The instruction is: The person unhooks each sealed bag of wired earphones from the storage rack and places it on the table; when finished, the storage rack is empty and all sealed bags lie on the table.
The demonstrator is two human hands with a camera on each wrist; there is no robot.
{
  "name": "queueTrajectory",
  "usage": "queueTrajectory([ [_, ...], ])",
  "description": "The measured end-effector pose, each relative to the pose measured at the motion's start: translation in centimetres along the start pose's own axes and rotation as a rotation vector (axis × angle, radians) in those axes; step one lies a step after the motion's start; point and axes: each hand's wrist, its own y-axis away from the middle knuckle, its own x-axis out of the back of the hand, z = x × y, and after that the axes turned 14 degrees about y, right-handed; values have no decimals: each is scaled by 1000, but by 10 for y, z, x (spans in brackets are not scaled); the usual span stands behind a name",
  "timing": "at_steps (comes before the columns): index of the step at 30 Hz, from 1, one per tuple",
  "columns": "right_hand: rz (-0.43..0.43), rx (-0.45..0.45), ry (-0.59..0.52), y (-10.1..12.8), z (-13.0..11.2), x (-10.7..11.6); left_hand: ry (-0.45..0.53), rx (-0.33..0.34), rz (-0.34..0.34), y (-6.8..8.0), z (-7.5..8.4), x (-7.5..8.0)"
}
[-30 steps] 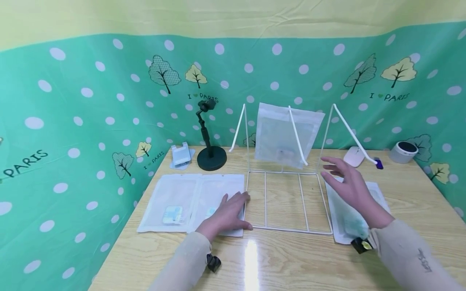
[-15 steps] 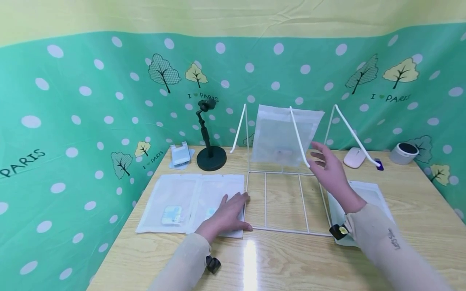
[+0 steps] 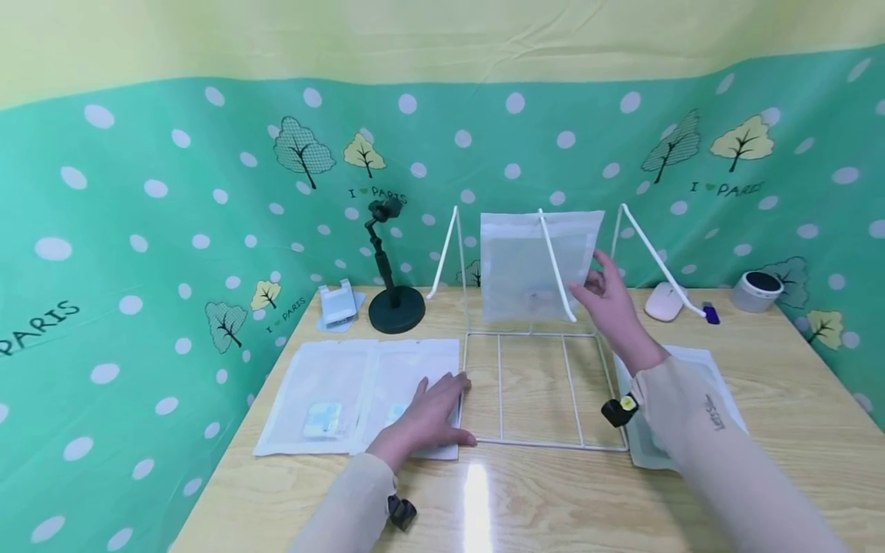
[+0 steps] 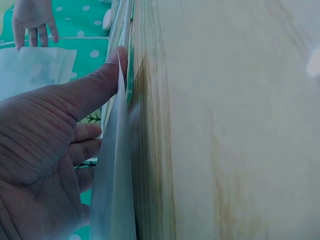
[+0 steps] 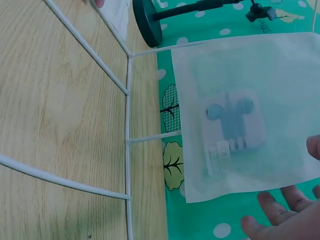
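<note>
The right hand (image 3: 608,296) has come up from lower right to the hanging bag (image 3: 532,265), fingers spread wide, near it, not gripping. The left hand (image 3: 429,411) stays flat on a desk bag (image 3: 408,376).

The right hand (image 3: 608,303) has risen from beside the wire rack (image 3: 539,388) to the hanging pouch (image 3: 535,265)

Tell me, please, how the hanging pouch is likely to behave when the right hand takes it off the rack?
The pouch looks thin and translucent, so probably floppy and light. The boxed earphones inside sit low, so it may swing bottom-heavy. The right hand is open beside it; the film may be slippery.
</note>
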Motion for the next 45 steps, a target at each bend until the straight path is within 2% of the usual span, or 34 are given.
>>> queueTrajectory([
  [7,37,8,19,-6,5,-4,9,2,5,2,-1,-1],
  [12,46,59,74,-4,4,-3,14,6,5,1,-1,-2],
  [18,69,130,49,5,1,2,26,8,4,1,-1,-2],
  [24,85,147,21,21,-4,8,33,4,0,1,0,-1],
  [28,58,197,-35,33,-6,14,32,9,1,1,0,-1],
  [30,42,206,-30,40,-7,18,28,5,4,1,-1,-1],
  [36,16,207,89,63,-13,29,23,-5,14,1,-2,0],
  [41,15,226,102,82,-16,34,25,0,11,2,-2,0],
  [45,4,208,139,98,-22,39,32,-1,12,2,-2,-1],
])
